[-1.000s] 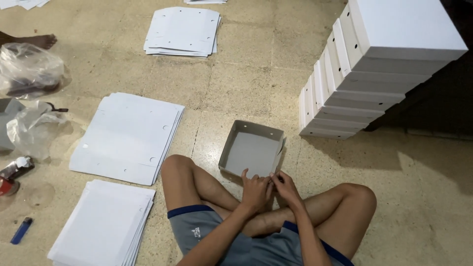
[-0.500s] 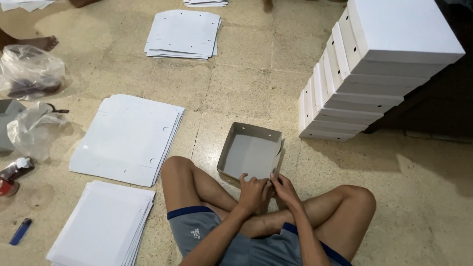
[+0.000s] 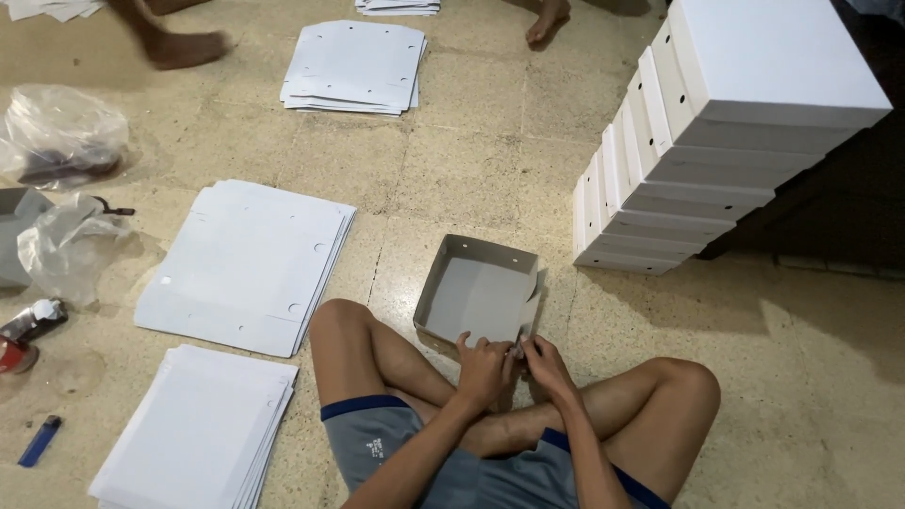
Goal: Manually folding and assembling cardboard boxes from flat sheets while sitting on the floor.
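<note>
I sit cross-legged on a tiled floor with a half-folded grey cardboard box [image 3: 476,292] in front of my shins. My left hand [image 3: 483,366] and my right hand [image 3: 544,365] both pinch the box's near wall at its right corner, fingers closed on the cardboard flap. The box stands open side up, with small holes in its far wall.
Stacks of flat white cardboard sheets lie at left [image 3: 247,266], lower left [image 3: 198,432] and far middle [image 3: 354,66]. A tall stack of finished white boxes [image 3: 716,141] stands at right. Plastic bags [image 3: 58,141], a blue lighter [image 3: 40,440] and other people's bare feet [image 3: 184,47] are around.
My hands stay on the box's near corner with only small finger shifts. The view tilted down slightly, and another person's feet came into sight at the top.
</note>
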